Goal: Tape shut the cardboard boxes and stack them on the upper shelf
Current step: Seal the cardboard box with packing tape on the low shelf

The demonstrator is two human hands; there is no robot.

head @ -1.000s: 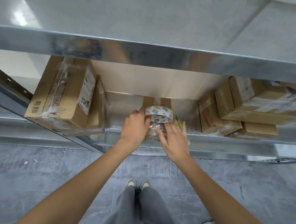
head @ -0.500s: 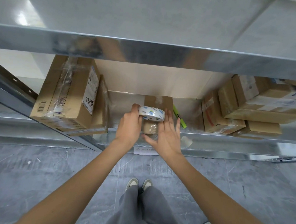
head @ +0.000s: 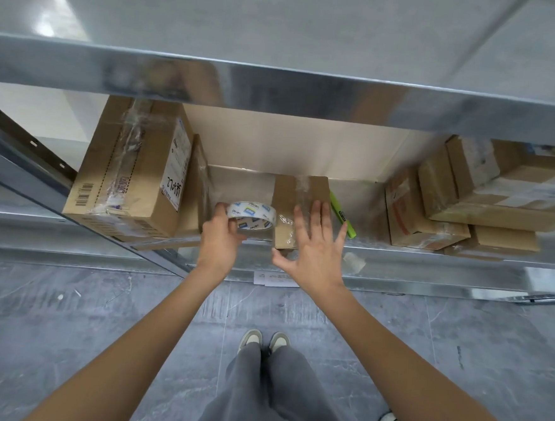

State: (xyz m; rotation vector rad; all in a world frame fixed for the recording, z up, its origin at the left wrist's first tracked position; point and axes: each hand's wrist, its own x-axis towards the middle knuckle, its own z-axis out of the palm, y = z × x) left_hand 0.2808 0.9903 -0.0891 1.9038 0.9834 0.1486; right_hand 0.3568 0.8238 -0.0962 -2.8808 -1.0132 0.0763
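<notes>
Both arms reach straight forward, elbows nearly locked, wrists close together. Left hand (head: 221, 236) is curled, fingers and thumb closed in a grip, knuckles up. Right hand (head: 313, 245) is flat and open, fingers spread and pointing forward, thumb splayed out toward the left hand, palm facing down.

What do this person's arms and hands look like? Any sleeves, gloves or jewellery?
Both arms are bare all the way to the bottom of the picture: no sleeves show. The left hand and right hand wear no gloves, and no rings, watch or wristbands are visible. Fingernails look short and unpainted. Lower down, the person wears grey trousers and pale shoes.
</notes>
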